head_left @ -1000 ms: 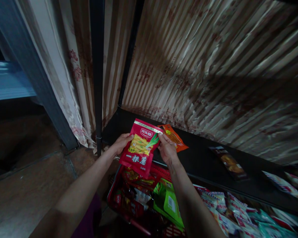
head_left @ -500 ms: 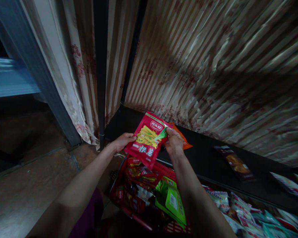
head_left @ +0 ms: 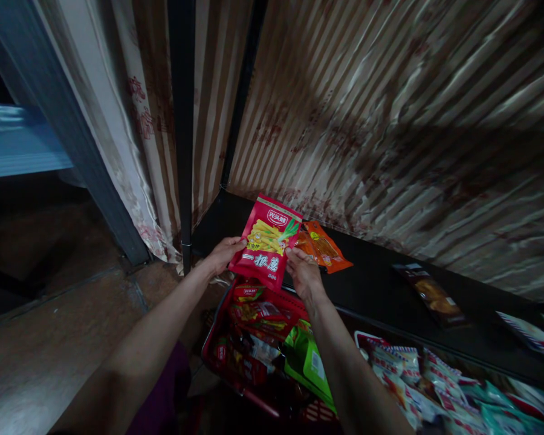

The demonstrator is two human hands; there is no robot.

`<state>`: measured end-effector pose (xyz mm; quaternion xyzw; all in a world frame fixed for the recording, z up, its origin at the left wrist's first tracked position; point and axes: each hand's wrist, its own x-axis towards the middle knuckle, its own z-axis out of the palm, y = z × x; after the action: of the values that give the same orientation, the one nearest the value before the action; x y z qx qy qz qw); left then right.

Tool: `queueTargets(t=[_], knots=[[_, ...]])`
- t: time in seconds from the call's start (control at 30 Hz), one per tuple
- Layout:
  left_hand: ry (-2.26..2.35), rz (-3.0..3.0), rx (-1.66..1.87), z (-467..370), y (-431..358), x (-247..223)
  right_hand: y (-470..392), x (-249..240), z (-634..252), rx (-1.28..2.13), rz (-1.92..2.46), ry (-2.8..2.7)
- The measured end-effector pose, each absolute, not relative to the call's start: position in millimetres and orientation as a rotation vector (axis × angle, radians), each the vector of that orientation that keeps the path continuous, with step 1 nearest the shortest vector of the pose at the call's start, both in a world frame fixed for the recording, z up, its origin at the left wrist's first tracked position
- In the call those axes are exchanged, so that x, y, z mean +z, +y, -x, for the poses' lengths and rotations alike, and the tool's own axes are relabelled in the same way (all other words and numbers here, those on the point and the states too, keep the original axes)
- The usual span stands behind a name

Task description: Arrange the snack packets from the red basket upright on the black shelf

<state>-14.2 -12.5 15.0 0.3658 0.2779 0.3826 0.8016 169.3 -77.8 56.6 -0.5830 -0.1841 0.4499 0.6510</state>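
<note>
A red snack bag with yellow sticks and a green onion printed on it is held up, front toward me. My left hand pinches its left edge. My right hand grips its lower right edge, thumb on the front. Below the bag stands a red shopping basket with more red snack bags and a green snack bag in it. Just behind my right hand, an orange snack bag lies on the black shelf.
Farther right on the shelf lies a brown snack pack. Several white and red packets are heaped below the shelf at lower right. A dark post rises at the shelf's left end, and a striped curtain hangs behind.
My right hand has slid down the bag's right edge and moved left. The bag has shifted slightly left and up, leaving more of the orange bag in sight.
</note>
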Motion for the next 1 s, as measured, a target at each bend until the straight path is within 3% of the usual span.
queueTargets(t=[0.23,0.67,1.0], knots=[[0.544,-0.869,0.799,13,-15,14,-65,63,-170,1.009,1.264,-0.386],[0.628,-0.783,1.085,1,-2,10,-95,34,-158,1.249,1.23,-0.489],[0.689,-0.771,1.125,-16,-5,11,-83,28,-141,1.248,1.114,-0.26]])
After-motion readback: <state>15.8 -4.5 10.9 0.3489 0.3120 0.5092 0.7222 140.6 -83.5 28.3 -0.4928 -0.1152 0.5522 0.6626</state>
